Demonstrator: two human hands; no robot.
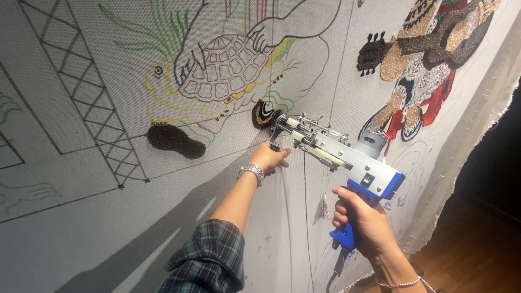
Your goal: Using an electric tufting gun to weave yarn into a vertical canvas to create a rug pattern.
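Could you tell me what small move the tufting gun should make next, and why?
Probably edge the tufting gun sideways along the small dark tufted patch: its tip sits at that patch's edge, the right hand grips the blue handle, and the left hand steadies the front.

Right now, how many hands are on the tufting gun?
2. The left hand holds the front handle near the needle; the right hand wraps the blue rear handle of the tufting gun.

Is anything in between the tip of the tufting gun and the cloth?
Nothing visible is. The tufting gun has its tip right against the cloth, at a small dark tufted patch beside the turtle drawing. The left hand holds its front handle, and the right hand holds the blue grip.
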